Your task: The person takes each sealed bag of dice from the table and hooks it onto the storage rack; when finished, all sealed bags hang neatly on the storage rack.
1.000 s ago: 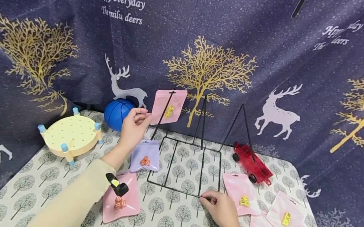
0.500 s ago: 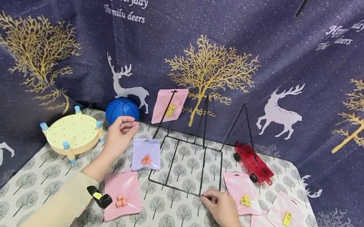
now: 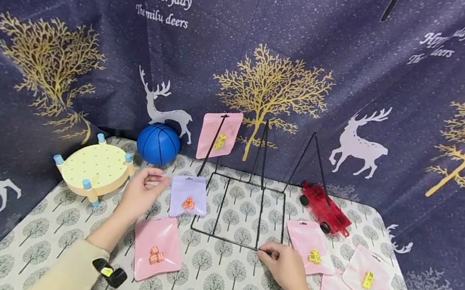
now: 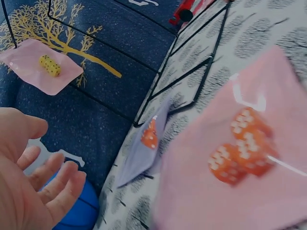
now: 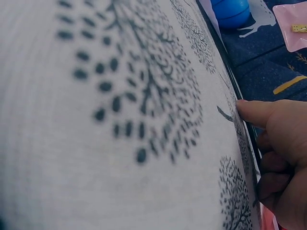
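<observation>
My left hand [image 3: 144, 194] is in the air left of a purple pouch [image 3: 182, 190] with orange dice, fingers loosely bent, holding nothing. In the left wrist view, the left hand's fingers [image 4: 55, 184] are spread apart. My right hand [image 3: 283, 265] pinches the front bar of a black wire rack [image 3: 222, 239] near its right corner. A pink pouch [image 3: 209, 130] with yellow dice hangs from the rack's left hook. Below the purple pouch lies a pink pouch [image 3: 145, 241] with orange dice. Three pink pouches with yellow dice, one nearest the rack [image 3: 302, 235], lie on the right.
A yellow round pegboard stool [image 3: 93, 167] with blue-tipped legs lies upside down at the left. Behind the left hand sits a blue ball [image 3: 159, 144]. A red toy trailer [image 3: 326, 208] is at the back right. The tree-print tablecloth [image 3: 212, 286] meets a dark curtain.
My left hand has released the hanging pink pouch and drawn back down and left. The right hand stays on the rack's front bar. The view has shifted slightly.
</observation>
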### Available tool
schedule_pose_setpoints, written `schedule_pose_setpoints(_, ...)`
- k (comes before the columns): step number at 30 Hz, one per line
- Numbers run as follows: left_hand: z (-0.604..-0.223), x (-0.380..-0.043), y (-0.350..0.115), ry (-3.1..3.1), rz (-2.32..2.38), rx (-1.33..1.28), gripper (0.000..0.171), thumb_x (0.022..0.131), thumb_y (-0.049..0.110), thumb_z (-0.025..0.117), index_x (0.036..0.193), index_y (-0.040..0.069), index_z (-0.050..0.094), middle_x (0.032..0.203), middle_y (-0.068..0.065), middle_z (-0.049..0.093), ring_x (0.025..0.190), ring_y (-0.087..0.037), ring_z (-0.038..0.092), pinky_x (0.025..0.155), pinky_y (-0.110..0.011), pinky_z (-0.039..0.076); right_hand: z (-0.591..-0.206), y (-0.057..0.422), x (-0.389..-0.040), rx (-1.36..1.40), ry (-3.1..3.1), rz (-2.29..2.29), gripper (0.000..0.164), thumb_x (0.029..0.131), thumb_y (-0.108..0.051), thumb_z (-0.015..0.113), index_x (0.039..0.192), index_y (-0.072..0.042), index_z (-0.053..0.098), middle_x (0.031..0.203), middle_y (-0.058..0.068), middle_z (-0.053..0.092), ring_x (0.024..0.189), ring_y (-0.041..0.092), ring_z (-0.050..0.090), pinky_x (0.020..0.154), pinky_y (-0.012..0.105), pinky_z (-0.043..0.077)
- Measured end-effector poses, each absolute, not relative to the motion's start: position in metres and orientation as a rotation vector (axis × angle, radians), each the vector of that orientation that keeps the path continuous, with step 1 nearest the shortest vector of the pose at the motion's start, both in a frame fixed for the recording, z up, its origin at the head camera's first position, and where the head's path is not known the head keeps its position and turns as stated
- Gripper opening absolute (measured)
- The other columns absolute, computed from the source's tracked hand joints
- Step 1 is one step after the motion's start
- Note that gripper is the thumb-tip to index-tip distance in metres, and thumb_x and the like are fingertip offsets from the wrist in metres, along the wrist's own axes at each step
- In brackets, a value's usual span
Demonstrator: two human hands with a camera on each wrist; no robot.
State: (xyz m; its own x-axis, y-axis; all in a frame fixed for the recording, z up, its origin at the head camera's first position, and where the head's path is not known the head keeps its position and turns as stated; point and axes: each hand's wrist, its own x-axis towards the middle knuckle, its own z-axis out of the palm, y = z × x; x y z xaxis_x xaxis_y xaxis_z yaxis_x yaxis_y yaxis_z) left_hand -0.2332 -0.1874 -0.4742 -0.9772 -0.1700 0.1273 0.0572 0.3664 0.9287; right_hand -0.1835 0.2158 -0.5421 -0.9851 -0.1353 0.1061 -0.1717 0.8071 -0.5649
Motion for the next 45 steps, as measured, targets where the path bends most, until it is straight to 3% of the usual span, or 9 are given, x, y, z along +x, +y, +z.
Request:
schedule_pose_setpoints(5,-0.481,-0.211,-0.194,-2.553,-1.531,0.153,0.039,0.089,0.041,0.065,0.119,0.018,0.054,0.111,-0.001,0.063,0.089,-0.019,0.064,0.075,-0.034,0.051,-0.541,0.216,-0.183,0.248,-2.926,0.917,0.01,0.08,-0.04,0.076,0.089,-0.037,0.072,0.051,-0.013,0.043,0.044,0.006,0.033,0.045,0.026,0.032)
schedule_pose_setpoints(16,-0.497,-0.166,-0.208,-2.767,-1.281,0.159,0.049,0.086,0.051,0.064,0.119,0.016,0.055,0.101,0.002,0.064,0.072,-0.012,0.061,0.06,-0.031,0.046,-0.539,0.215,-0.183,0.275,-2.904,0.916,0.01,0.08,-0.037,0.077,0.089,-0.035,0.072,0.05,-0.013,0.042,0.043,0.005,0.031,0.043,0.025,0.03)
schedule_pose_setpoints(23,-0.501,-0.147,-0.211,-2.906,-0.978,0.177,0.037,0.085,0.056,0.063,0.093,0.02,0.061,0.078,0.007,0.062,0.067,-0.011,0.056,0.061,-0.032,0.043,-0.541,0.215,-0.183,0.297,-2.872,0.912,0.01,0.079,-0.035,0.078,0.087,-0.034,0.072,0.051,-0.014,0.041,0.043,0.003,0.03,0.042,0.024,0.029)
schedule_pose_setpoints(30,-0.505,-0.138,-0.21,-3.05,-0.896,0.257,0.044,0.081,0.064,0.06,0.087,0.021,0.062,0.07,0.008,0.057,0.057,-0.014,0.05,0.051,-0.03,0.037,-0.542,0.215,-0.183,0.294,-2.876,0.907,0.01,0.079,-0.036,0.077,0.087,-0.035,0.072,0.05,-0.013,0.041,0.043,0.004,0.031,0.043,0.025,0.03)
schedule_pose_setpoints(37,-0.51,-0.136,-0.21,-3.145,-0.729,0.307,0.056,0.073,0.077,0.056,0.077,0.022,0.058,0.063,0.001,0.054,0.057,-0.019,0.048,0.045,-0.034,0.032,-0.542,0.215,-0.183,0.259,-2.926,0.925,0.01,0.08,-0.04,0.075,0.089,-0.037,0.072,0.051,-0.012,0.043,0.043,0.006,0.033,0.044,0.026,0.031)
schedule_pose_setpoints(45,-0.51,-0.135,-0.204,-3.195,-0.651,0.325,0.073,0.061,0.087,0.054,0.087,0.02,0.061,0.071,-0.002,0.056,0.062,-0.022,0.051,0.048,-0.034,0.034,-0.542,0.215,-0.183,0.253,-2.925,0.918,0.01,0.08,-0.041,0.075,0.089,-0.037,0.072,0.051,-0.012,0.043,0.043,0.006,0.033,0.043,0.025,0.031)
